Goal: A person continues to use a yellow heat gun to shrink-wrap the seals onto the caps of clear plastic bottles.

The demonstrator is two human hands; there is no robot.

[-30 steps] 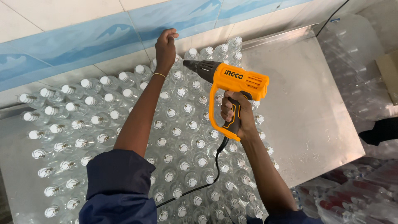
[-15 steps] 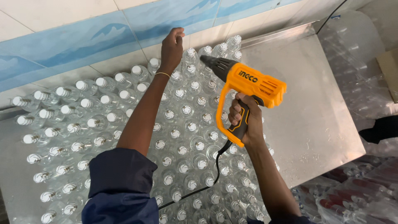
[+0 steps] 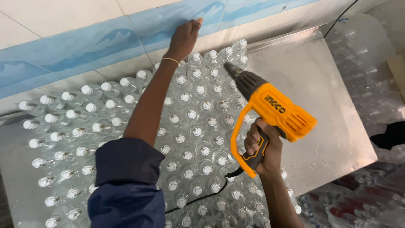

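A steel tabletop (image 3: 320, 105) runs along a tiled wall (image 3: 63, 17) with a blue wave band. Most of it is packed with clear plastic bottles (image 3: 194, 139), all upright and capped white, standing cap to cap; the right part is bare metal. Wrapped bundles of bottles (image 3: 371, 84) lie off the right edge. The right hand (image 3: 263, 147) has its grip closed around the handle of an orange heat gun (image 3: 270, 112), held above the bottles with the nozzle aimed at the far rows near the wall. The left hand (image 3: 185, 38) rests at the wall, just past the back row, holding nothing I can make out. Whether any caps are already sealed cannot be told, so progress is unclear.
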